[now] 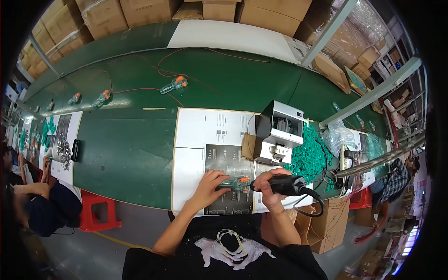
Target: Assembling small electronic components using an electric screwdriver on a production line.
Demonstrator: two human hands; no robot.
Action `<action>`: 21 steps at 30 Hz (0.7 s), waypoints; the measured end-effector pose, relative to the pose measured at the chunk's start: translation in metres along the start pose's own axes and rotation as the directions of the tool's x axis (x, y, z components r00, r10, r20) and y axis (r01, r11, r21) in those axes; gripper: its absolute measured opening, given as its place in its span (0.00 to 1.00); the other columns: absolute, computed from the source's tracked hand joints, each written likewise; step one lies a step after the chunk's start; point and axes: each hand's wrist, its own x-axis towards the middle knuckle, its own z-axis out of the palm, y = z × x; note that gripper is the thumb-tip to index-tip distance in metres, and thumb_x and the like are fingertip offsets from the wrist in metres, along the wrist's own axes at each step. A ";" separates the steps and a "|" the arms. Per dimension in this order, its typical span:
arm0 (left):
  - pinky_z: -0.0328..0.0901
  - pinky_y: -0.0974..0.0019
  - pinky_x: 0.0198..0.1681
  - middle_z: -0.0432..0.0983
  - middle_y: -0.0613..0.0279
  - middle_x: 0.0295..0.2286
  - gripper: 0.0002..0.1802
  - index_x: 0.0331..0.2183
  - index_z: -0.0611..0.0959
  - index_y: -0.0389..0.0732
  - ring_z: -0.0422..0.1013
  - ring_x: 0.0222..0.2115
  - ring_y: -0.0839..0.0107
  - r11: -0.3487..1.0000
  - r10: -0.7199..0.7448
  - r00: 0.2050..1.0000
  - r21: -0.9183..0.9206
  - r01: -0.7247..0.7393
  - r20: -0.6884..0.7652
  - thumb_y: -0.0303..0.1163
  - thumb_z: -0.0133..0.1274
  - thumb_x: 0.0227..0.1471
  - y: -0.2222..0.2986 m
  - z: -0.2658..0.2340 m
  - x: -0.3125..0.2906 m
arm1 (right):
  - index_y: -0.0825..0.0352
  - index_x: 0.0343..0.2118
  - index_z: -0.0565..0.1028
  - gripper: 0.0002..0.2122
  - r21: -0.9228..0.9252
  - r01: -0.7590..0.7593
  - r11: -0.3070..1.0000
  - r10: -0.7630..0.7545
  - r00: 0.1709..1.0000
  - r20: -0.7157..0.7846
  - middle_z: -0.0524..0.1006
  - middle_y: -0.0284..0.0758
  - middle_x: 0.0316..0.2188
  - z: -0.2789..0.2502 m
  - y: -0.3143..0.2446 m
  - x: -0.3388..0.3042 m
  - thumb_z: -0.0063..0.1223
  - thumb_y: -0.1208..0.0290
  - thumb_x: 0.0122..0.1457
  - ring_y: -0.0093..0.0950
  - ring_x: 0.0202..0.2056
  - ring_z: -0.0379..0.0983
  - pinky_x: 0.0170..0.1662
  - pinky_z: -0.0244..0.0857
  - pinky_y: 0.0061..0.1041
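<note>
My left hand (pixel 210 189) is closed around the end of a clear greenish plastic part with orange pieces (pixel 243 179), which lies on the printed sheet in front of me. In my right hand (pixel 268 188) is a black electric screwdriver (pixel 285 185), its fingers wrapped round the body. The driver lies nearly level, its tip pointing left at the orange end of the part. Whether the tip touches a screw is too small to tell. A coiled black cable (pixel 317 198) trails from the driver's rear.
A black-and-white screw feeder (pixel 280 130) stands ahead to the right, beside a heap of green rings (pixel 308 156). Similar plastic parts (pixel 175 84) with red wires lie farther back. A flexible metal hose (pixel 378 158) crosses the right side. People sit at the left, near a red stool (pixel 100 212).
</note>
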 end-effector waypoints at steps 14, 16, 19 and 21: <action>0.63 0.59 0.49 0.75 0.59 0.41 0.23 0.44 0.82 0.37 0.69 0.43 0.57 0.996 -0.036 0.998 0.078 0.041 -0.053 0.35 0.67 0.45 0.002 -0.012 -0.008 | 0.64 0.45 0.61 0.18 -0.090 -0.035 0.995 0.044 0.994 0.098 0.74 0.37 0.22 0.005 0.027 -0.006 0.60 0.79 0.60 0.26 0.22 0.72 0.28 0.71 0.28; 0.64 0.59 0.48 0.75 0.59 0.40 0.23 0.43 0.82 0.37 0.69 0.43 0.57 0.994 -0.062 0.996 0.084 0.067 -0.062 0.35 0.67 0.45 0.004 -0.014 -0.009 | 0.67 0.43 0.64 0.19 -0.048 -0.093 0.995 0.097 0.989 0.109 0.77 0.38 0.26 -0.002 0.034 -0.010 0.65 0.81 0.55 0.26 0.29 0.77 0.35 0.74 0.27; 0.64 0.59 0.48 0.75 0.59 0.40 0.23 0.43 0.83 0.37 0.69 0.43 0.57 0.994 -0.055 0.996 0.091 0.061 -0.069 0.35 0.67 0.45 0.003 -0.012 -0.010 | 0.67 0.42 0.65 0.18 -0.023 -0.107 0.994 0.109 0.992 0.069 0.78 0.37 0.25 0.000 0.038 -0.015 0.66 0.80 0.55 0.26 0.28 0.78 0.34 0.73 0.27; 0.64 0.59 0.48 0.75 0.59 0.39 0.23 0.43 0.83 0.37 0.69 0.42 0.57 0.994 -0.046 0.996 0.096 0.052 -0.071 0.35 0.67 0.45 0.002 -0.011 -0.009 | 0.67 0.41 0.66 0.18 -0.010 -0.109 0.994 0.109 0.993 0.045 0.78 0.37 0.25 0.001 0.040 -0.018 0.66 0.79 0.54 0.26 0.28 0.78 0.34 0.73 0.26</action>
